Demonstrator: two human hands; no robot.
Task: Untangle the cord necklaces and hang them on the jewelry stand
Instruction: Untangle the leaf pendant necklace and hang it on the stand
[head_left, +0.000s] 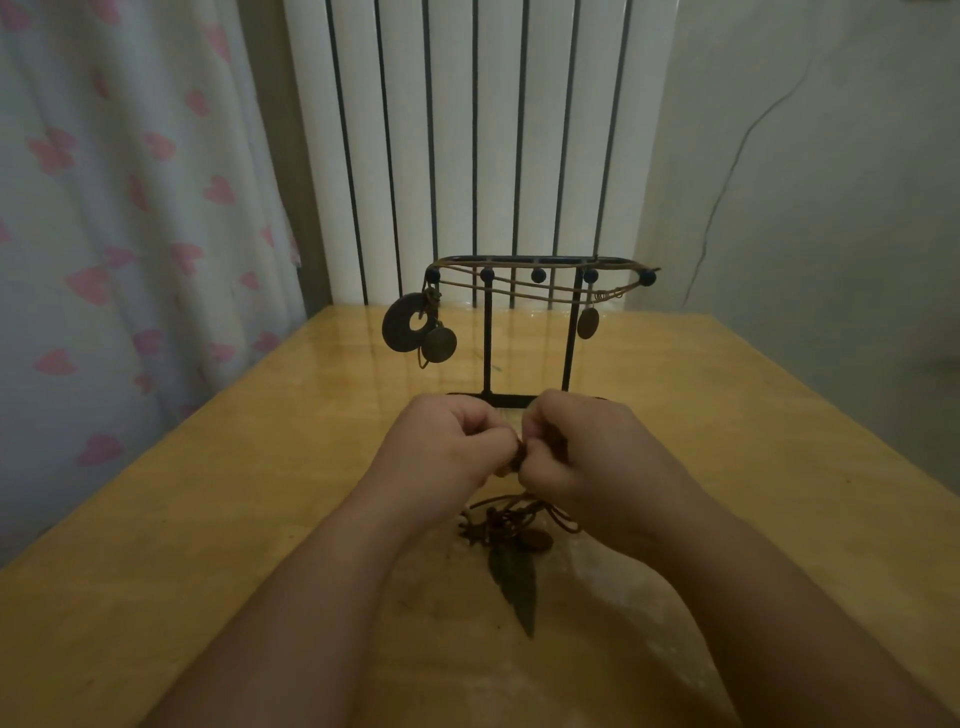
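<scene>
Table (218, 499): one, yellow wood with a glossy top; everything else stands or lies on it.
Radiator (467, 145): one, white with vertical ribs, behind the table's far edge.
Curtain (119, 208): one, pale with pink hearts, at the left.
Jewelry stand (535, 332): one, dark metal, with two uprights on a flat base and a top bar, standing at the middle of the table just beyond the hands.
Left hand (447, 447): one, fingers curled, pinching a bit of dark cord at its fingertips.
Right hand (582, 452): one, fingers curled, pinching the same cord; its fingertips meet those of the left.
Tangled cords (511, 519): one brown bunch, hanging from the pinch down to the table between the wrists; how many necklaces are in it cannot be told.
Hung cords (519, 286): tan strands draped across the top bar; the exact number is unclear.
Hung pendants: three, namely a ring-shaped disc (402, 325) and a round disc (439, 342) touching at the left end, and an oval (588, 322) by the right upright.
Leaf pendant (514, 582): one, dark, flat on the table below the bunch.
Pegs (538, 275): five ball-tipped ones along the bar.
</scene>
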